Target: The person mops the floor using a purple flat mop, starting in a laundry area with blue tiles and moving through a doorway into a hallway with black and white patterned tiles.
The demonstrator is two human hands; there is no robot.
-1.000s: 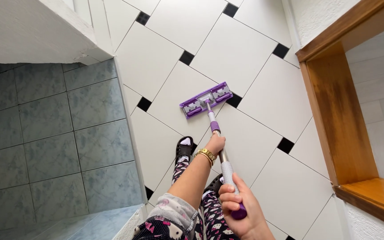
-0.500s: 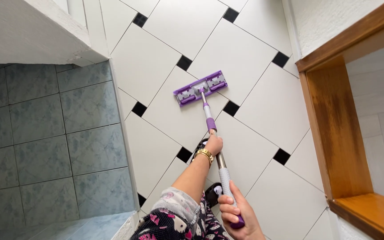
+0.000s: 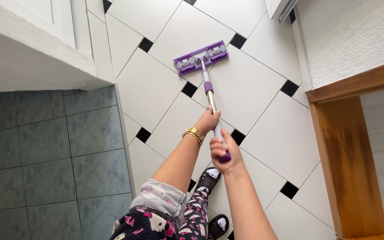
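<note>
Gripping a purple-headed flat mop (image 3: 201, 58); both hands (image 3: 221, 151) closed.

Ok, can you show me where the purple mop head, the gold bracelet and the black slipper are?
mop head (image 3: 200, 58), head view, on its purple top plate.
gold bracelet (image 3: 194, 134), head view, on the band at the wrist.
black slipper (image 3: 208, 179), head view, on its upper.
</note>
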